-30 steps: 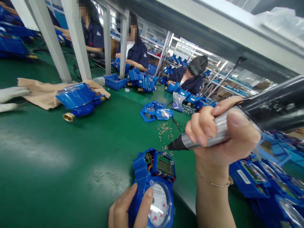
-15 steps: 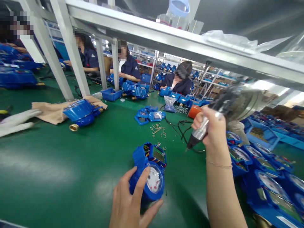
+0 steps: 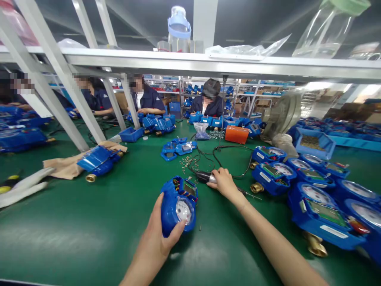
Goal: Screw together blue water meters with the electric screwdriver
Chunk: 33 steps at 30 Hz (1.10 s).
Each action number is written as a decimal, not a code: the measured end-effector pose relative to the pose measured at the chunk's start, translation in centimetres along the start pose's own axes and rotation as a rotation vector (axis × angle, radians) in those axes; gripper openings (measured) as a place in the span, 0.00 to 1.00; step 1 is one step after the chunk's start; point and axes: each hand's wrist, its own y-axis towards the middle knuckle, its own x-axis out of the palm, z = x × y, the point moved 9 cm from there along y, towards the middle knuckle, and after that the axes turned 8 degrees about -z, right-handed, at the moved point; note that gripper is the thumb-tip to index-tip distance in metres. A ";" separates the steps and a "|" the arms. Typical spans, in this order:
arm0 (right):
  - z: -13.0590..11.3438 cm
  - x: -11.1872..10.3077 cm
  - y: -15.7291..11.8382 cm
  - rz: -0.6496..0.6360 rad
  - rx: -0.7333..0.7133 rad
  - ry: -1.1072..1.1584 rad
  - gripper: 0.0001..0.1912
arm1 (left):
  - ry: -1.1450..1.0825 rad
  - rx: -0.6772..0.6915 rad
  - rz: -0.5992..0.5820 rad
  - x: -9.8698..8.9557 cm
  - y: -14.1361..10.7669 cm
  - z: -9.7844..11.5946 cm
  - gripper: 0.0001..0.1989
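Observation:
My left hand (image 3: 159,240) grips a blue plastic water meter (image 3: 171,210) from below, with its round dial (image 3: 183,210) and small LCD display (image 3: 189,190) facing up. Wires show beside the display. My right hand (image 3: 224,183) is closed around the silver body of an electric screwdriver (image 3: 205,177), low over the green work surface. The screwdriver's black tip points left, toward the meter, and does not touch it. A thin dark tool (image 3: 250,194) lies just beyond my right hand.
Several finished blue water meters (image 3: 315,206) with brass fittings fill the right side. Brass screws (image 3: 187,162) and black cables (image 3: 226,159) lie ahead. An orange box (image 3: 236,134) and a blue bin (image 3: 312,143) stand beyond. Co-workers (image 3: 147,95) sit far off; an overhead shelf (image 3: 208,59) spans the view.
My right hand has lowered the screwdriver from up near the view to just over the work surface. The view has tilted upward, and the left hand still has the meter.

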 end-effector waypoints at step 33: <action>-1.5 4.0 -8.6 0.120 -0.237 0.527 0.28 | 1.432 0.771 -0.201 7.0 -5.3 12.2 0.33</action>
